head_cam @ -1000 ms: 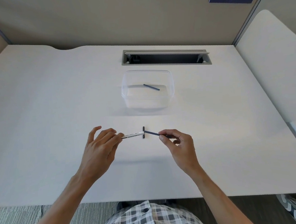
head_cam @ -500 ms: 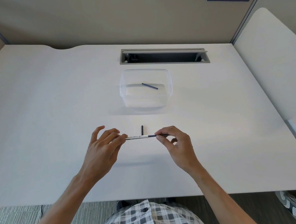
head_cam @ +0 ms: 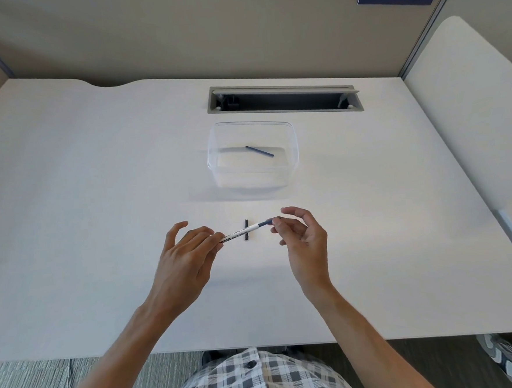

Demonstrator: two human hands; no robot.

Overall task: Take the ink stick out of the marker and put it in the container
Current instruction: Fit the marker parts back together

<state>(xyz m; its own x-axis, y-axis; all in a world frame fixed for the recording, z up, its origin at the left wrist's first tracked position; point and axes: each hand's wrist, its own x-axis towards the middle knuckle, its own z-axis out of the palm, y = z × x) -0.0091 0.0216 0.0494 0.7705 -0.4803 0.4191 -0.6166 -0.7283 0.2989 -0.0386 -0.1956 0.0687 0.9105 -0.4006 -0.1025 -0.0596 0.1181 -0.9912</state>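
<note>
The left hand [head_cam: 186, 259] pinched the marker [head_cam: 236, 235] by its near end, barrel running left-right. The dark ink stick [head_cam: 265, 222] poked out toward the right hand [head_cam: 304, 237], whose loosely open fingertips [head_cam: 278, 221] were right at its tip, holding nothing. The container [head_cam: 291, 149] sat well beyond.

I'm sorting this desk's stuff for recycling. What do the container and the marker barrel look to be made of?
Container: clear, glossy plastic by the look; the desk and the ink stick inside show through its walls. Marker: smooth white barrel with printed black text, probably plastic, though the picture can't confirm it.
</note>
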